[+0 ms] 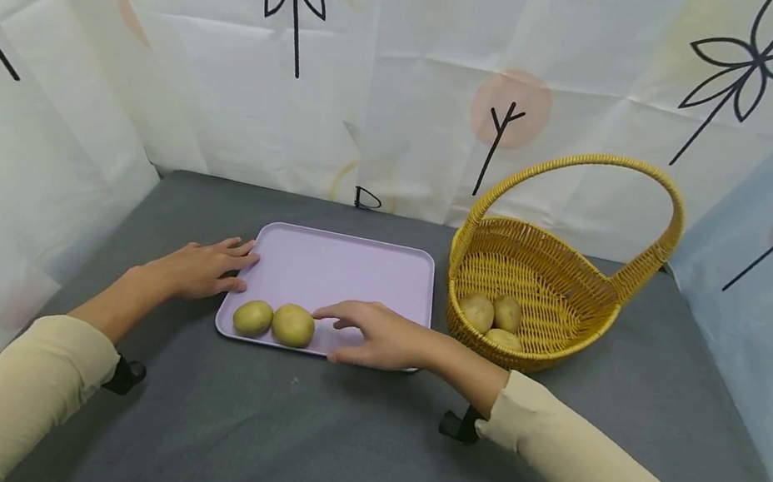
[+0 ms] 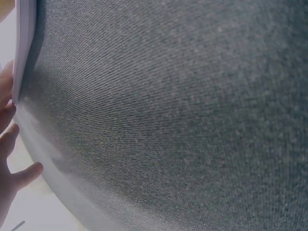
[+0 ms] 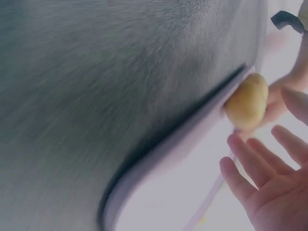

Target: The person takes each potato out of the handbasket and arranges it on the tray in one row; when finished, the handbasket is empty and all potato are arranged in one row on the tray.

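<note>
Two potatoes lie side by side at the near left corner of a lilac tray (image 1: 345,264): a smaller potato (image 1: 253,318) and a larger potato (image 1: 293,326). My left hand (image 1: 203,267) rests at the tray's left edge, fingers spread over the rim. Over the tray's near right part, my right hand (image 1: 375,335) reaches leftward with nothing in it, its index fingertip close beside the larger potato. In the right wrist view, the right hand (image 3: 272,183) has its fingers extended and apart, near the potatoes.
A yellow wicker basket (image 1: 568,337) with a tall handle stands right of the tray, holding several potatoes (image 1: 477,312). Dark grey cloth (image 1: 234,436) covers the table. Printed curtains (image 1: 411,135) hang behind and at both sides.
</note>
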### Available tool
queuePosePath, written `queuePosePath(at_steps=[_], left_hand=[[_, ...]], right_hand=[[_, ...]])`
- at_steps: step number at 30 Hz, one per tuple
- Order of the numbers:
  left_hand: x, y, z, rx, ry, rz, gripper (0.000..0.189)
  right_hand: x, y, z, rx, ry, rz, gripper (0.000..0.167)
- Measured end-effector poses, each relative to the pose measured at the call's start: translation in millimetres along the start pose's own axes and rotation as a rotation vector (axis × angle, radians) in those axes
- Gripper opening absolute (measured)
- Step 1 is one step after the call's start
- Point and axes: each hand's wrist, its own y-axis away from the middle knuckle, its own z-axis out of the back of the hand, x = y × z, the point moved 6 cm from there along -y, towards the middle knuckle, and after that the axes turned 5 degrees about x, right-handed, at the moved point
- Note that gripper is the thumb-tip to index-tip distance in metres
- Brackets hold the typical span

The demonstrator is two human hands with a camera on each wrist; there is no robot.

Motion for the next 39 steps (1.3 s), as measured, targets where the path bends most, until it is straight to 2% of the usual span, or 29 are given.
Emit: queuePosePath(at_steps=[7,12,15,18,21,25,28,33,39], left_hand=[[-2.0,0.4,1.4,-0.004,0.003,-0.007,0.060],[0.4,1.4,2.1,-0.009,0.010,-0.010,0.060],[1.8,1.7,2.6,-0.010,0.008,-0.011,0.061],[2.6,1.6,3.0,-0.007,0.006,-0.012,0.061],[1.6,1.7,3.5,-0.006,0.007,-0.015,0.061],[2.2,0.7,2.8,-0.004,0.008,-0.015,0.060],[3.4,1.1,2.1,-0.007,0.008,-0.016,0.061],[5.0,0.5,1.4,-0.011,0.016,-0.018,0.061],[5.4,0.1,0.4,-0.006,0.016,-0.023,0.061]], right_hand=[[-8.7,59.8,33.1,0.036,-0.028,0.001,0.056],[-22.5,102.2,70.1,0.021,-0.047,-0.098,0.056],[-38.7,123.2,94.2,-0.015,-0.064,-0.161,0.054],[-58.4,138.8,113.3,-0.017,-0.101,-0.218,0.055],[-77.8,149.3,123.6,0.028,-0.199,-0.284,0.059],[-96.3,158.5,127.3,0.113,-0.298,-0.401,0.066],[-105.6,162.4,128.6,0.152,-0.320,-0.465,0.067],[-118.1,166.0,129.9,0.172,-0.352,-0.516,0.065],[-129.4,165.9,129.3,0.225,-0.306,-0.563,0.063]])
